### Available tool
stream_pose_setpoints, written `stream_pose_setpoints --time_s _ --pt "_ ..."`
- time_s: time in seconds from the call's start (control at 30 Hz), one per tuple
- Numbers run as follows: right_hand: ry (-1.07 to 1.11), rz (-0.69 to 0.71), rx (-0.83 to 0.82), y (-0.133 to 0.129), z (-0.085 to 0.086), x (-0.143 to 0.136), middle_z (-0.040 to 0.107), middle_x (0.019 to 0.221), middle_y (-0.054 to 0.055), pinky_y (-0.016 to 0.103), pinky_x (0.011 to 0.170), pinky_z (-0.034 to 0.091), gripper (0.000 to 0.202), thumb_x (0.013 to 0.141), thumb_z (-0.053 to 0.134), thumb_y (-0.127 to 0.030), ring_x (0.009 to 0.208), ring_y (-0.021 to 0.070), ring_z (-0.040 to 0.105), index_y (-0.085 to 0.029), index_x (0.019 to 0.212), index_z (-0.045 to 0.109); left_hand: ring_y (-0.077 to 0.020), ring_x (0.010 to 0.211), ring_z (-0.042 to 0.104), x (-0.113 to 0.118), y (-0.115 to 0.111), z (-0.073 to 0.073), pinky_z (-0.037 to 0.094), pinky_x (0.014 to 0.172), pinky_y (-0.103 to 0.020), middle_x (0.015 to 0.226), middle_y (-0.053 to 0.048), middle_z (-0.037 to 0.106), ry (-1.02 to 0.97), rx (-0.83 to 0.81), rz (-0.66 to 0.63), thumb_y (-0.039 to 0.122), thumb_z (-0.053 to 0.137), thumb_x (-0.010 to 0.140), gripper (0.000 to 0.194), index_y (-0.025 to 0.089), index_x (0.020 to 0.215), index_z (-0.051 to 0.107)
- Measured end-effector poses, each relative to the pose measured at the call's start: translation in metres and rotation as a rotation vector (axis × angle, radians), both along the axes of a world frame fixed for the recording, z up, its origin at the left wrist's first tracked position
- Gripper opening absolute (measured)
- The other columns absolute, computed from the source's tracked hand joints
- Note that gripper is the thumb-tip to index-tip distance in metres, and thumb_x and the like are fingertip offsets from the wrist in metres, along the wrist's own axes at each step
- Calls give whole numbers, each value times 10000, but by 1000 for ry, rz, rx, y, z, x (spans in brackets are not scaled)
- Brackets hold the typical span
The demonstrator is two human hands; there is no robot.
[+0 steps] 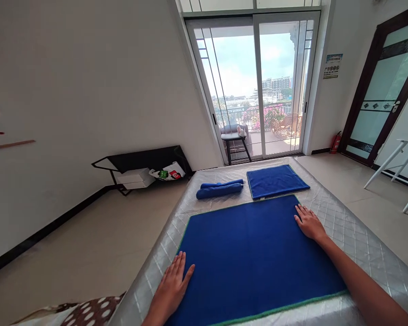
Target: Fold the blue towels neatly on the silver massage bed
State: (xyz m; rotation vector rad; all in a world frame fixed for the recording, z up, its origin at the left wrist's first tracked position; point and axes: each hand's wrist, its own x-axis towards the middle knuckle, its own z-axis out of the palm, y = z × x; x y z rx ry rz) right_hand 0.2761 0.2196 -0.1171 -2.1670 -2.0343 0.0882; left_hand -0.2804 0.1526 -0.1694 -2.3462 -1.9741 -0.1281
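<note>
Our left hand (173, 283) lay flat across the left edge of a blue towel (255, 258), thumb out. Our right hand (310, 223) was flat by its far right corner, fingers slightly spread; neither gripped anything. We had the towel spread on a silvery quilted mattress (357, 244), wider side to side from our angle, far edge facing the sliding glass doors (257, 86). Beyond it sat a rolled blue cloth (219, 192) and a flat blue cloth (277, 182), then a dark stool (234, 136).

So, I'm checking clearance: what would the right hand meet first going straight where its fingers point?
The right hand would likely meet the smaller blue cloth, just past the large blue cloth; depth is unclear.
</note>
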Motion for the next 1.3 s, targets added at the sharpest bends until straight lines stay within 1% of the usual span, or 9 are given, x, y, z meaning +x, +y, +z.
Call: stream_pose_setpoints --time_s 0.1,0.23,0.37,0.5,0.73,0.83,1.0,1.13,1.3 --pt "0 8 15 1 -3 2 317 1613 58 436 1215 208 601 1014 233 -426 1491 220 259 -181 1552 337 -283 1406 441 -12 0 5 386 1138 -455 1477 -147 530 -21 19 76 543 202 957 711 114 1440 498" --pt "-2 5 12 2 -5 3 315 1613 64 438 1215 207 604 1017 229 -431 1491 221 259 -176 1555 329 -289 1388 466 13 13 21 396 1136 -447 1479 -192 513 -83 103 178 575 224 945 771 36 1439 470" --pt "0 1 8 2 -6 4 319 1612 64 438 1214 205 595 1018 234 -427 1492 217 257 -187 1553 333 -255 1426 412 52 17 29 375 1161 -432 1525 -147 467 -117 93 30 531 242 982 699 78 1475 440" --pt "-3 1 8 3 -5 4 326 1610 65 430 1213 205 591 1018 243 -424 1491 212 259 -189 1552 336 -258 1459 350 50 5 13 342 1179 -459 1556 -107 421 -51 6 -89 504 217 990 662 128 1486 442" --pt "-11 12 36 2 -6 5 348 1596 81 448 1204 239 596 1014 235 -410 1482 224 283 -157 1539 359 -259 1470 326 -18 -41 -33 352 1166 -495 1587 -110 358 -36 76 10 478 187 994 671 128 1562 258" --pt "-22 28 74 1 -5 5 361 1592 72 458 1192 268 578 1008 253 -389 1472 233 308 -179 1531 380 -253 1461 351 -28 -57 -39 369 1155 -494 1584 -83 380 -26 154 -50 464 181 1007 625 204 1570 254" --pt "-102 51 233 -6 11 0 448 1541 83 494 1190 277 530 987 275 -277 1448 252 356 -176 1452 506 -257 1445 382 -21 -60 -39 368 1153 -492 1569 -101 410 -17 255 -105 459 180 1016 608 204 1541 349" --pt "-128 172 230 -41 14 -2 511 1494 84 458 1174 330 513 1001 274 -307 1408 244 426 -187 1405 566 -245 1445 382 -16 -59 -39 362 1162 -472 1568 -102 415 -56 231 -21 472 205 1011 625 188 1562 286" --pt "-48 214 94 -132 -20 8 451 1535 79 482 1116 422 586 994 340 -510 1414 275 414 -223 1490 463 -253 1441 390 -17 -60 -38 372 1154 -478 1543 -77 458 -72 208 -41 516 208 988 635 220 1506 423"
